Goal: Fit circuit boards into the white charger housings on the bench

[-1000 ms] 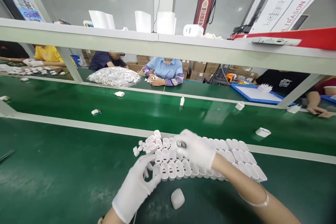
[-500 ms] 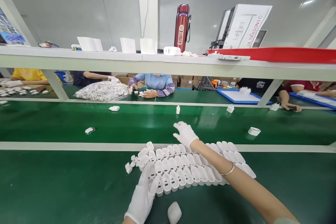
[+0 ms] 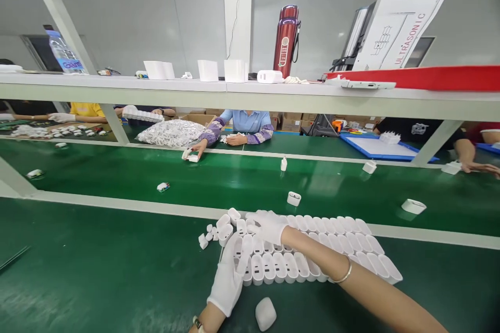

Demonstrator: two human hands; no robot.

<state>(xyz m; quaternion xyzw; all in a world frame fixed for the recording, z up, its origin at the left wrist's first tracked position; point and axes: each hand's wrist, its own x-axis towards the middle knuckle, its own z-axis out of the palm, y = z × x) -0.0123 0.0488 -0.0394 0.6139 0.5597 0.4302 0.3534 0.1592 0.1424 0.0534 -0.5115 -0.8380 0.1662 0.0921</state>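
Head view | white cases (image 3: 279, 266): in rows on worktop (image 3: 117, 270), long axes front-to-back | left hand (image 3: 228, 278): at rows' left end | right hand (image 3: 269, 226): over back row, nearer it | both grips: cannot tell

Left hand (image 3: 229, 277): white glove (image 3: 225, 291), two-tone bracelet (image 3: 198, 324). Right hand (image 3: 269, 226): white glove (image 3: 275, 229), thin bangle (image 3: 347, 273).
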